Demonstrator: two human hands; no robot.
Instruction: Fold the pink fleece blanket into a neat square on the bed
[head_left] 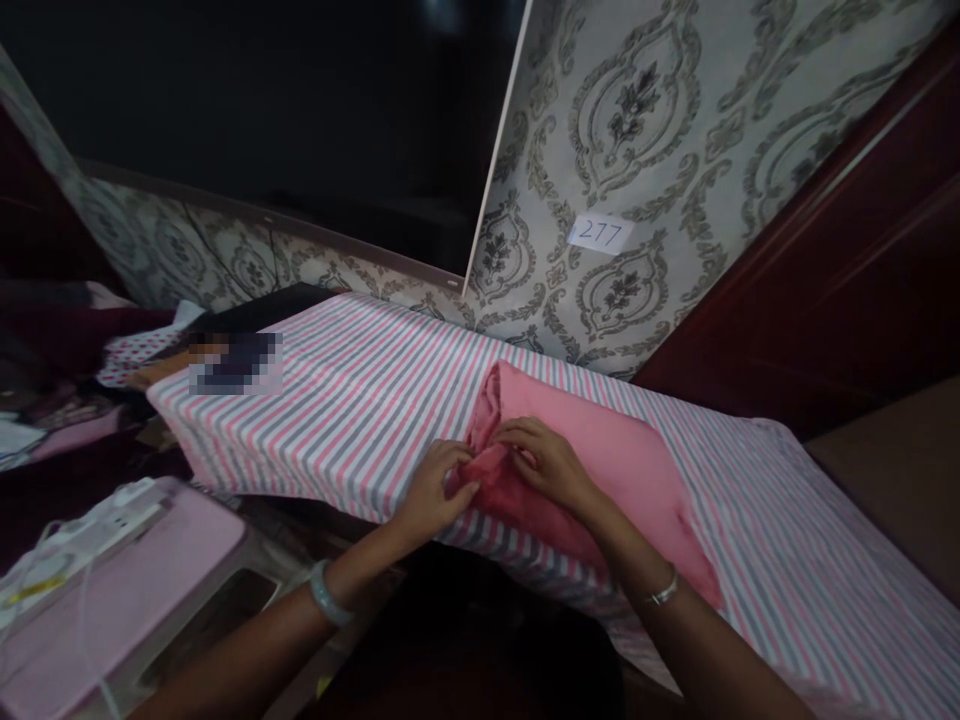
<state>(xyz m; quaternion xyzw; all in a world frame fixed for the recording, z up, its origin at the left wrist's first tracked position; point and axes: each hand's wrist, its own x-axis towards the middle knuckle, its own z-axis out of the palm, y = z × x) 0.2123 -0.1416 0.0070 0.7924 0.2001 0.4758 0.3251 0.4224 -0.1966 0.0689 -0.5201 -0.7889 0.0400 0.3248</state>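
Note:
A folded pink cloth [600, 420] lies on a striped cover, its left end bunched into layers and its near side a darker, plush-looking pink. What kind of cloth piece it is, I cannot tell. At the near left corner, my left hand [435, 490] grips the edge between thumb and fingers. Just right of it, the fingers of my right hand [544, 465] are curled and closed on the cloth's upper fold near the left end. Both fingertips are partly hidden by the fabric.
The pink, grey and white striped cover [352, 370] drapes over a long surface. A large dark screen [262, 120] is above it against patterned wallpaper. At the lower left, a pink stool [172, 560] bears a white power strip [112, 525]. Piled clothes [67, 350] lie far left.

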